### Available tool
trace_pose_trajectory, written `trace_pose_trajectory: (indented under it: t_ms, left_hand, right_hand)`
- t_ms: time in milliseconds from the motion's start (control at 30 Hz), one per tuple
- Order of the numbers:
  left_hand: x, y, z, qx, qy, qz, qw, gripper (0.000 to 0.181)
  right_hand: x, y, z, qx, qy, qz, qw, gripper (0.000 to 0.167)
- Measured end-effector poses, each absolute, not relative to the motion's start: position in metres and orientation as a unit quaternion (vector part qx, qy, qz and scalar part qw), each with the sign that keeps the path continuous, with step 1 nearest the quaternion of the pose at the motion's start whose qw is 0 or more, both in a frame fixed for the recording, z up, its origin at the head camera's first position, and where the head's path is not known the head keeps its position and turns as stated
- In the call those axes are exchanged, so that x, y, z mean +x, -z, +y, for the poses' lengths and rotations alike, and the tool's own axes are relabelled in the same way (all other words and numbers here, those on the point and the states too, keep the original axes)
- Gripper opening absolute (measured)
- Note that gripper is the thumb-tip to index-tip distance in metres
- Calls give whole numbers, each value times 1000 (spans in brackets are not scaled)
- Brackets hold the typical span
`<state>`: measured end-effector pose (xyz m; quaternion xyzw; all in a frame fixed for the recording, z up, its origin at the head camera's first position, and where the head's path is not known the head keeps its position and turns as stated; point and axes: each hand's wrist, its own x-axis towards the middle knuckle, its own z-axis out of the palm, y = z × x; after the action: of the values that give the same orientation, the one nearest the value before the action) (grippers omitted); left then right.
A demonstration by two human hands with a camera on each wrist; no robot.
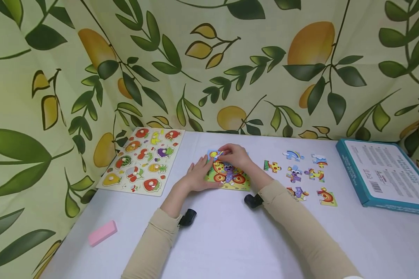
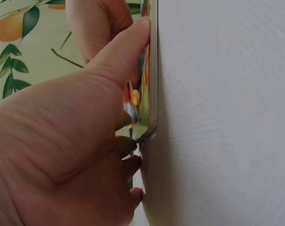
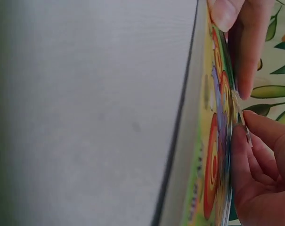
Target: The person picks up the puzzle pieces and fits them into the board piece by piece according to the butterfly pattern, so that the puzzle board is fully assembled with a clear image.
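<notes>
Fruit-and-leaf patterned curtain (image 1: 265, 23), white-covered table (image 1: 223, 240), soft light

Puzzle board (image 1: 230, 177), partly hidden (upper middle)

The white table (image 1: 216, 240) bears a fruit board (image 1: 143, 163), pink block (image 1: 103, 233) and butterfly puzzle (image 1: 229, 176). Loose pieces (image 1: 295, 174) lie near a teal box (image 1: 387, 172).

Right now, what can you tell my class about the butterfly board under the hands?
The butterfly board is a flat rectangle with a pale edge, perhaps wood or thick card. Its print shows a purple-bodied butterfly with red, orange and yellow wings. It lies on the white table, the left hand touching its left side and near edge. Near its far left corner, the right hand pinches a puzzle piece. The hands hide parts of it.
</notes>
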<state>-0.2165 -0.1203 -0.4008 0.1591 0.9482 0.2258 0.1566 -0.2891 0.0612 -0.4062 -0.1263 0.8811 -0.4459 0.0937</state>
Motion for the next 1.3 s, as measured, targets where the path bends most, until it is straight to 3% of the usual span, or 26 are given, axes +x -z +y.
trace_pose_trajectory:
  t_ms: [233, 533, 733, 1300]
  left_hand:
    - [-216, 397, -121, 165, -214, 951, 151, 96]
    - [-216, 397, -121, 156, -209, 952, 158, 98]
    - [-216, 396, -121, 152, -224, 951, 148, 97]
    - [-215, 397, -119, 142, -227, 953, 139, 98]
  right_hand:
    - [-290, 403, 58, -187, 365, 909, 70, 36]
    - [-289, 401, 69, -238, 334, 907, 95, 40]
    - [-289, 403, 70, -225, 349, 904, 99, 36]
    - [-294, 404, 67, -206, 321, 920, 90, 49]
